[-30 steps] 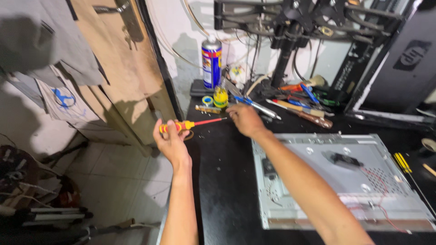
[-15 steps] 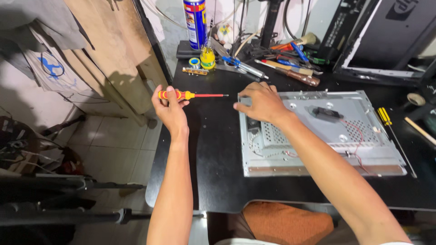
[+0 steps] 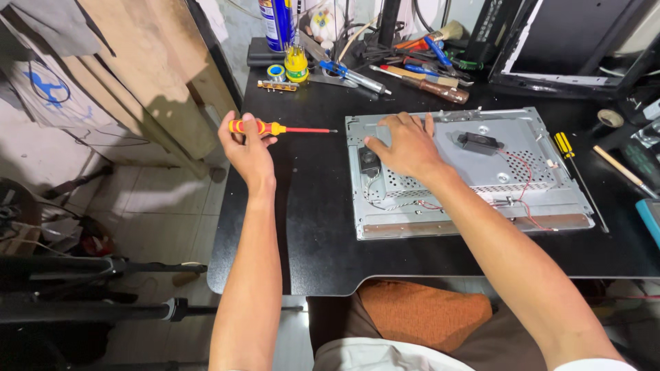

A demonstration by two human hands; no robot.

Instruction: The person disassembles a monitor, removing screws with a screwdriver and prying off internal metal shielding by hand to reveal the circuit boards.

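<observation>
Two bare hands are working over a black table [image 3: 309,227], seen from above. Left of centre, the left hand [image 3: 247,148] is closing its fingers around the red and yellow handle of a screwdriver [image 3: 278,128], holding it level above the table with the thin tip pointing right, toward a grey metal panel [image 3: 474,199]. That panel is lying flat in the middle and right of the frame, and the right hand [image 3: 407,145] is resting on its upper left part, palm down with fingers spread, gripping nothing.

Thin red and white wires [image 3: 519,185] are running loose across the panel, so a slipping tip or a dragging wrist would likely snag them. The panel has thin sheet-metal edges; the right hand sliding along one could get cut. The left hand is hanging just beside the table's left edge, with tiled floor [image 3: 158,199] below, so a loosening grip would probably send the tool off the table.

Open table is lying between the screwdriver tip and the panel, and below the panel down to the table's near edge. The upper centre is crowding with loose tools [image 3: 412,69], a blue spray can [image 3: 276,24] and a yellow bottle [image 3: 296,64], so reaching there is risking a knock. A second yellow-handled screwdriver [image 3: 574,165] is lying just beside the panel's right edge, near the right of the frame.
</observation>
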